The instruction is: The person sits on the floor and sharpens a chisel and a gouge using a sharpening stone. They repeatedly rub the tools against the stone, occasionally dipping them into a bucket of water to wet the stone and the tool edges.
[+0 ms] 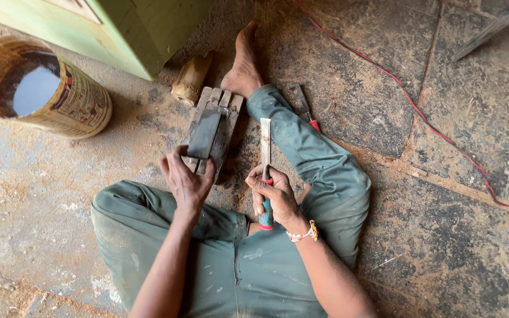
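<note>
On the stone floor (443, 118), dusted with sawdust, we sat with our legs in green trousers (301, 147), the right leg stretched forward and the left folded in. To the far left stood a large open tin (60, 94) with liquid in it, and behind it rose the corner of a green cabinet (131, 29). A red cable (419, 112) ran across the floor on the right.

Between our legs lay the wooden block (226, 126), carrying the dark sharpening stone (204, 134). Its long axis ran away from us and tilted slightly to the right, toward our bare foot (244, 65). Our left hand (187, 179) rested at the near end of the stone, fingers curled over the block's edge and steadying it; that grip was closed on the block.

Just beside the block, to its right, we held the chisel (265, 150). Our right hand (275, 197) was wrapped firmly around its blue and red handle, so that grip was closed too. The chisel's long axis ran nearly parallel to the stone, the flat blade pointing away from us and the handle end toward our body. The stone thus lay to the left of the blade, close but apart, nearer the left hand.

A second small tool with a red handle (307, 109) lay beyond our right knee, and a short wooden mallet head (191, 79) sat near the block's far end.
</note>
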Demonstrator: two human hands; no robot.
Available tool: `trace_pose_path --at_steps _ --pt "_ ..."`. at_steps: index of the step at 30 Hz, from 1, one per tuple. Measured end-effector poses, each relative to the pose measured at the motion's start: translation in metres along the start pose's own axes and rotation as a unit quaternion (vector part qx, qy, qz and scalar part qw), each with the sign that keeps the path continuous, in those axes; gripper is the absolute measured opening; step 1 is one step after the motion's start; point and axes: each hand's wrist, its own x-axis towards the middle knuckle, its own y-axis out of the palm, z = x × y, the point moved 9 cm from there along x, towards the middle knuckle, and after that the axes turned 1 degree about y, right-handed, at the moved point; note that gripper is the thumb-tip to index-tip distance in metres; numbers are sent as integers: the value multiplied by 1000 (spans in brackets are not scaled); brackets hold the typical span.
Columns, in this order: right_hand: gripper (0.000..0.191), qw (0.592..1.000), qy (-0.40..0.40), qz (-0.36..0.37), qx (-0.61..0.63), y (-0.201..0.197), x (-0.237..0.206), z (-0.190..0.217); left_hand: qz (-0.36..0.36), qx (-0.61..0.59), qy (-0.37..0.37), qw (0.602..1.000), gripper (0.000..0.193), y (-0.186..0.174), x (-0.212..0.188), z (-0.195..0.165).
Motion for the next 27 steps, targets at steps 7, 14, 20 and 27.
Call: trace_pose_path --at_steps 7,14,20,27 --pt "18 997 45 -42 -48 -3 7 -12 44 -31 -56 997 68 24 -15 31" --pt "22 991 48 -73 -103 -7 12 -15 38 -17 -71 997 66 38 -10 32" --pt "23 988 58 -78 -122 -5 15 -20 52 -34 -90 994 64 35 -2 28" --pt "23 977 60 -88 -183 -2 11 -14 -83 -57 -13 995 34 -29 26 33"
